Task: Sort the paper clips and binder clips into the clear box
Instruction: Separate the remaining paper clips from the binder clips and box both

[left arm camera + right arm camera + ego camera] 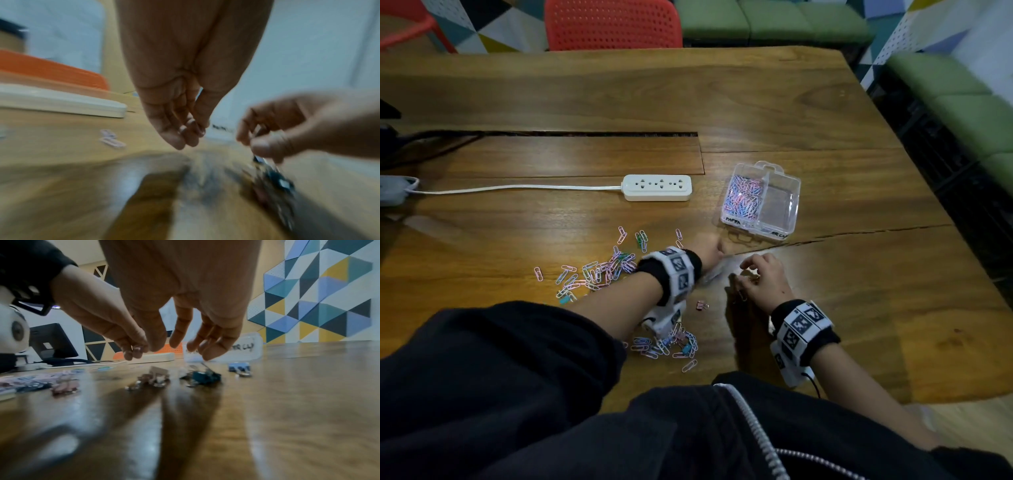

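The clear box stands open on the wooden table; its left compartment holds several coloured paper clips. Loose paper clips lie in a pile left of my left wrist, and more paper clips lie under my forearm. My left hand hovers just before the box, fingers together and hanging, holding nothing. My right hand hangs with loosely spread fingers just above a teal binder clip, a pale binder clip and a blue binder clip.
A white power strip with its cord lies left of the box. A pink binder clip sits between my wrists, and a teal one at the left pile's edge. A red chair stands beyond the far table edge.
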The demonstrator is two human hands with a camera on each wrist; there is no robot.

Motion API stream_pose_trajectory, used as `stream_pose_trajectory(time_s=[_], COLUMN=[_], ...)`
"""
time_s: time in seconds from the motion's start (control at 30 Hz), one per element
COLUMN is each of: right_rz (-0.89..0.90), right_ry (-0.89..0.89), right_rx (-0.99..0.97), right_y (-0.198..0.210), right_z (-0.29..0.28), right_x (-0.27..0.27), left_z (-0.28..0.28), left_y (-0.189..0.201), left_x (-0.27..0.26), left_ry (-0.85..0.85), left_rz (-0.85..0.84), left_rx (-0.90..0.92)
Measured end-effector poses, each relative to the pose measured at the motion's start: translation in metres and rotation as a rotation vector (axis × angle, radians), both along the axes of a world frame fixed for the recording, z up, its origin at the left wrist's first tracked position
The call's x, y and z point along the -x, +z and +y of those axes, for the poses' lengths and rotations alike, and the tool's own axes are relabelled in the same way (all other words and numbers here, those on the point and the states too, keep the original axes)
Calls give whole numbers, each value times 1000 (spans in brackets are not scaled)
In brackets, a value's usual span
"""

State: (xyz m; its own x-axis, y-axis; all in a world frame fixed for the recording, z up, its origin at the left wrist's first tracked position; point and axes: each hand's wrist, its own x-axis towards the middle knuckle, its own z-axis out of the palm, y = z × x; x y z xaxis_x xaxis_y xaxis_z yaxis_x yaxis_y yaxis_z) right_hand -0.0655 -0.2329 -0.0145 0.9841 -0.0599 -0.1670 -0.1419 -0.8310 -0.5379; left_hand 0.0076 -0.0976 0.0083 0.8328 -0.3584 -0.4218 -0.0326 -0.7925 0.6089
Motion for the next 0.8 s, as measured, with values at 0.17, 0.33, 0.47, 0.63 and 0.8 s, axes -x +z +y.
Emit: stream_pose_trajectory(time_s=[0.17, 0.33, 0.47, 0.63, 0.8], right_rz=[22, 127, 86, -15, 104], right_ry=[357, 519, 366, 401, 448], right_rx=[13, 165, 170, 119, 166], right_y=[-4, -6, -3, -1, -3], right_z=[45, 77, 79, 99, 108], right_x=[12, 16, 12, 24, 25], left_z=[75, 127, 146, 149, 141], left_y=[17, 12, 2, -11, -18], left_x=[-1, 22, 46, 54, 52], left_ry=[576, 460, 71, -67, -68], left_rz=[434, 334, 84, -74, -117], left_rx=[583, 352, -104, -235, -215])
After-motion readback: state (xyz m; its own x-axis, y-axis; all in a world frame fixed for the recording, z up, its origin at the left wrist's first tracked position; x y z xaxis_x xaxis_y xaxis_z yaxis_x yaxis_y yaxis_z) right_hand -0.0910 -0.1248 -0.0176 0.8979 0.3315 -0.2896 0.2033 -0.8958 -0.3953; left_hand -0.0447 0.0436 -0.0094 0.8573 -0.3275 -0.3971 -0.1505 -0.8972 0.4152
